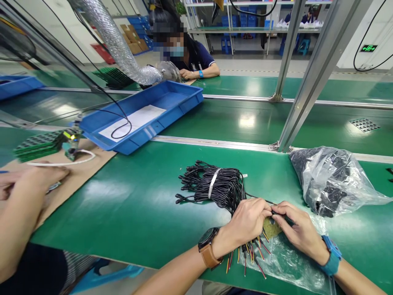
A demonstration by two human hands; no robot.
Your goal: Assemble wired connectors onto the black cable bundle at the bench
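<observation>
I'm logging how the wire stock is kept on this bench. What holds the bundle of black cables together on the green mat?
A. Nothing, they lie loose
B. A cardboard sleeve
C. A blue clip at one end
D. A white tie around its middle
D: a white tie wraps the middle of the bundle of black cables, which lies on the green mat just beyond the left hand.

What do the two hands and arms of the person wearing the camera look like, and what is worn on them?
Both forearms are bare, with no sleeves in view and no gloves. The left hand has a watch at the wrist, with a round dark face and a brown strap. The right hand has a bright blue wristband with a thicker blue block on top. No rings or markings are visible.
</observation>
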